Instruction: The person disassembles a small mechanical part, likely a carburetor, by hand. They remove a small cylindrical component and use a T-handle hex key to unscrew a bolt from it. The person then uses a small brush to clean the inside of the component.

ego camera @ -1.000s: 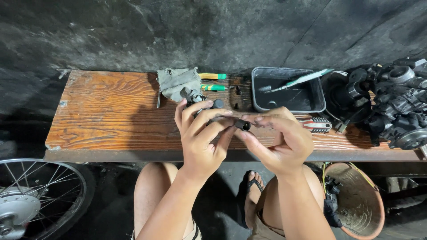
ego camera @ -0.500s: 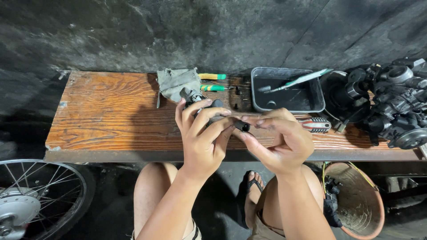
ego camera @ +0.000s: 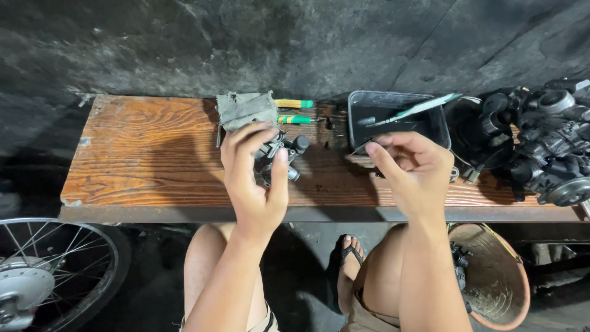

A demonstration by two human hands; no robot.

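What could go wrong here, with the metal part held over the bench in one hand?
The left hand alone grips the metal part; it could slip and drop. The right hand pinches something too small to make out near the black tray; it might fall off the wooden bench.

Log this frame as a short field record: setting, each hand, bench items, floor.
setting: wooden bench against a dark wall
left hand: grips a small dark metal part
right hand: fingers pinched; whatever they hold is too small to tell
bench items: grey rag, green-handled tools, black tray, heap of engine parts
floor: spoked wheel, brown basket
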